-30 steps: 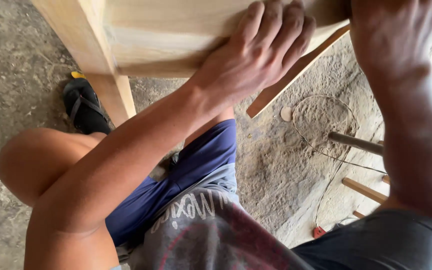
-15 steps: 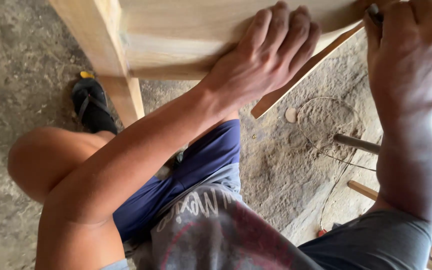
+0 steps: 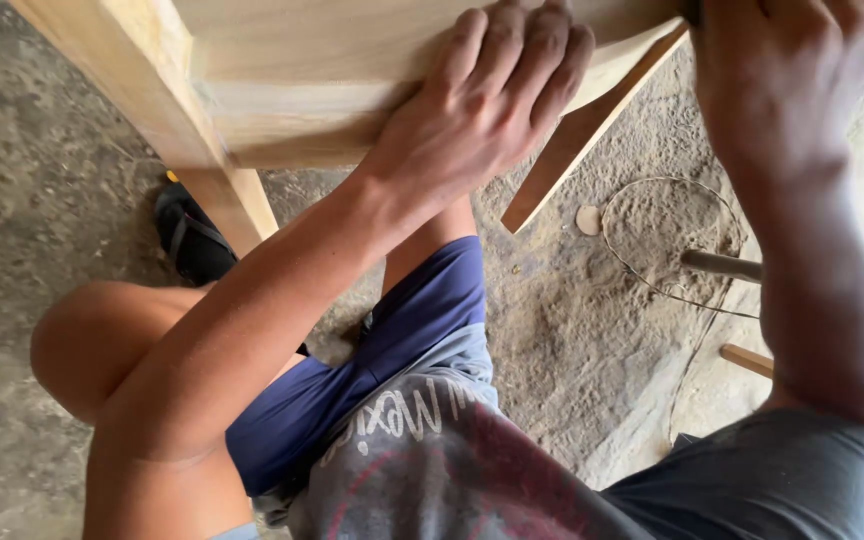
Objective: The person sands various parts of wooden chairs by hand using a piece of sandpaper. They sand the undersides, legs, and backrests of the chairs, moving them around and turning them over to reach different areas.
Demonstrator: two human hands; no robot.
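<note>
Head view: left hand (image 3: 482,110) grip flat, fingers spread, on pale wooden frame (image 3: 352,60); right hand (image 3: 782,80) grip unclear

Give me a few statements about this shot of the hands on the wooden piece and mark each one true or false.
1. The left hand lies flat on the pale wooden frame. True.
2. The right hand rests on the ground. False: it is raised at the frame's upper right edge.
3. A black sandal lies on the ground beside the wooden leg. True.
4. The person wears red shorts. False: the shorts are blue.
5. A loop of thin wire lies on the ground. True.
</note>
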